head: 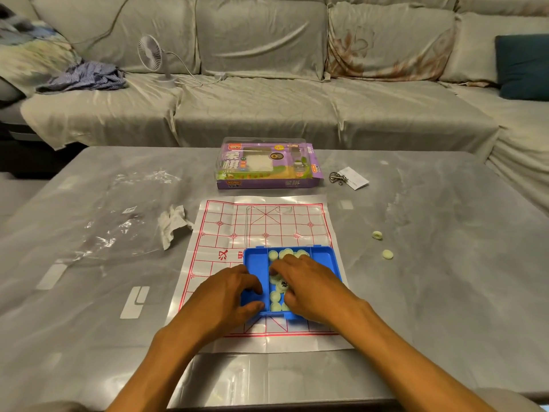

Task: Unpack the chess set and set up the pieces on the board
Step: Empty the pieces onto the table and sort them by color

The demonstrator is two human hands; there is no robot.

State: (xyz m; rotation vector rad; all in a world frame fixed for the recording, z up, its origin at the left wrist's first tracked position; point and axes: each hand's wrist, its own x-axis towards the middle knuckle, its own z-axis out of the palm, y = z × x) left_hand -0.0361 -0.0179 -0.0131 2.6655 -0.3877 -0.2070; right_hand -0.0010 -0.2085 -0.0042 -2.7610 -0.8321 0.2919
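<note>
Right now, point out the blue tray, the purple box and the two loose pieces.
blue tray [326,258], head view, empty right compartment.
purple box [269,183], head view, front edge.
loose pieces [387,254], head view, the nearer disc.

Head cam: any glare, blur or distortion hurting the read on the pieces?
Head view: glare streaks on the glossy table and board sheet; wide-angle bowing at the sofa edges; soft throughout, so the pale pieces in the blue tray show almost no markings; both hands hide much of the tray.

Grey surface [445,292] before a sofa.
On it: paper board [225,233], purple box [267,171], plastic wrap [118,227], crumpled tissue [172,224], two loose pieces [382,245].
</note>
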